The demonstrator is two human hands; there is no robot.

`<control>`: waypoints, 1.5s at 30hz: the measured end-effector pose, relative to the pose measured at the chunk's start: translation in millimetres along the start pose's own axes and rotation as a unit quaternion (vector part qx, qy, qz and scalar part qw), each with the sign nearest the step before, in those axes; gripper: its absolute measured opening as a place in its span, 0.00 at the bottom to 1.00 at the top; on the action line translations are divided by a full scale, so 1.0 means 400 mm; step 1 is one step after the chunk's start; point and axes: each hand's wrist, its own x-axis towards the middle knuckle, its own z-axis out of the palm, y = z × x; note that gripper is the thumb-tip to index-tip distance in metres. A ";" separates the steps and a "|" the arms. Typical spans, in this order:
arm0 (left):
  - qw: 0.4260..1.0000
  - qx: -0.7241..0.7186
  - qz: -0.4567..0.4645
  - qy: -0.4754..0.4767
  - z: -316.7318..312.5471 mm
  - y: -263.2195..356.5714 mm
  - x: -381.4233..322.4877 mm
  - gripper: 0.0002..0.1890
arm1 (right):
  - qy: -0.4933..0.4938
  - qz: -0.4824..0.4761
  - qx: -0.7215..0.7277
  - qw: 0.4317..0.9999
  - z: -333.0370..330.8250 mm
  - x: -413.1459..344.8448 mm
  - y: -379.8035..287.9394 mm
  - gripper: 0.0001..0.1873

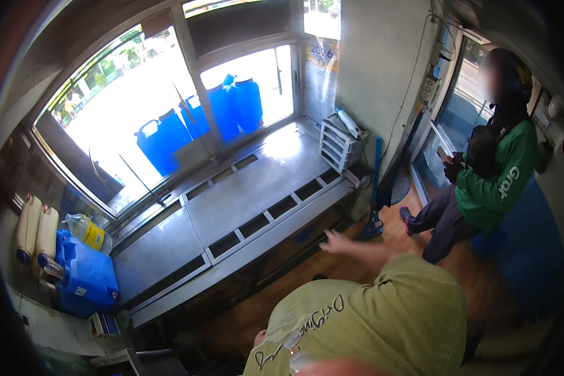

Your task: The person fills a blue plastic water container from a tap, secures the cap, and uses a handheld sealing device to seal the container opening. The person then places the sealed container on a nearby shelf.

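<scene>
My right arm reaches out over the floor, and my right hand is in the air near the front edge of a metal-topped bench. Nothing shows in that hand; its fingers look apart, one stretched out, somewhat blurred. Only a sliver of my left hand shows at the left side of my green T-shirt, so what it does is hidden. Dark rectangular gaps run along both long sides of the bench top. On its far right end stands a small white plastic drawer unit with a white cylinder lying on it.
A person in a helmet and green sleeves stands at right by a glass door, holding what looks like a phone. Blue jerrycans stand beyond the window. Another blue jerrycan sits at left. A blue long-handled tool leans upright.
</scene>
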 end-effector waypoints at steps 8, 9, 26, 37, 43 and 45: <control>0.998 0.018 -0.060 0.013 0.020 0.051 -0.062 0.26 | -0.423 0.072 -0.160 0.889 0.149 -0.321 0.153 0.30; 0.998 0.021 -0.062 0.008 0.022 0.062 -0.060 0.26 | -0.430 0.066 -0.163 0.886 0.137 -0.320 0.141 0.30; 0.993 0.044 -0.112 0.012 0.176 0.186 -0.113 0.26 | -0.313 0.013 -0.239 0.919 -0.057 -0.212 0.228 0.19; 0.986 0.144 -0.053 0.059 0.485 0.398 -0.073 0.22 | -0.313 0.051 -0.124 0.940 -0.082 -0.145 0.594 0.24; 0.983 0.163 -0.047 -0.071 0.520 0.371 0.001 0.19 | -0.131 0.022 -0.095 0.987 0.018 -0.128 0.725 0.09; 0.970 0.204 -0.075 -0.107 0.501 0.344 0.022 0.18 | -0.095 0.111 -0.030 0.989 -0.146 -0.169 0.642 0.11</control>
